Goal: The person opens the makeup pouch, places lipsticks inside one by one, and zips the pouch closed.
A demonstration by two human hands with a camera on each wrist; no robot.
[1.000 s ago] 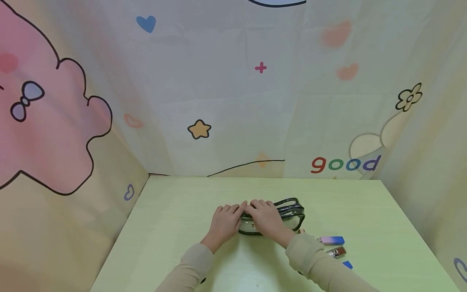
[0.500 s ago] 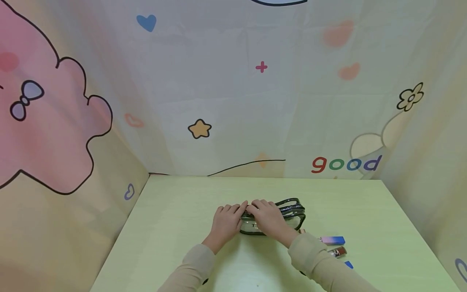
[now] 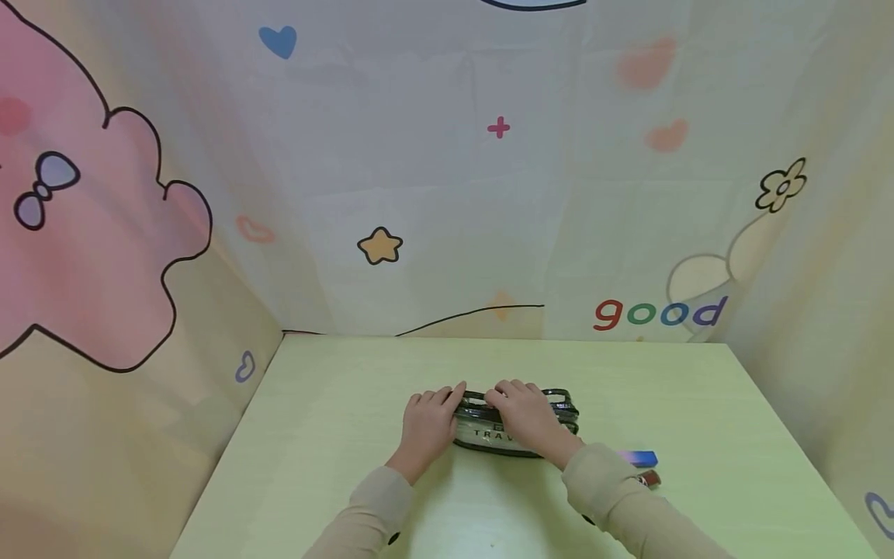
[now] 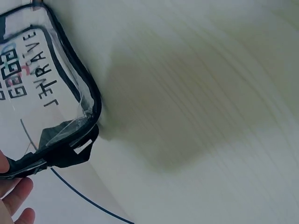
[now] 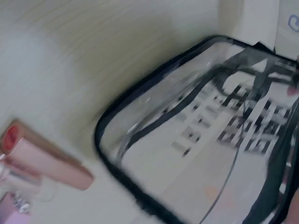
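Note:
A clear pouch [image 3: 482,439] with black trim and dark "TRAVEL" lettering stands on the table, its front facing me. My left hand [image 3: 427,425] grips its upper left corner; in the left wrist view, thumb and fingers [image 4: 18,195] pinch the black edge there. Along the top, near the middle, my right hand [image 3: 529,418] pinches the pouch's zipped edge, and the zip pull is hidden under its fingers. Through the clear side, in the right wrist view, the pouch [image 5: 154,172] shows the lettering and the background behind it.
Right of the pouch lie a pink-to-blue stick [image 3: 639,458] and a brown-ended tube [image 3: 649,479], partly behind the right sleeve [image 3: 615,493]. The right wrist view has a pink lipstick-like tube [image 5: 51,161] close to the pouch. A printed curtain [image 3: 433,171] rises behind the table.
My right hand has slid rightward along the pouch's top, away from the left hand, baring more lettering. The left hand keeps its grip. The blue piece at lower right is now hidden by the sleeve.

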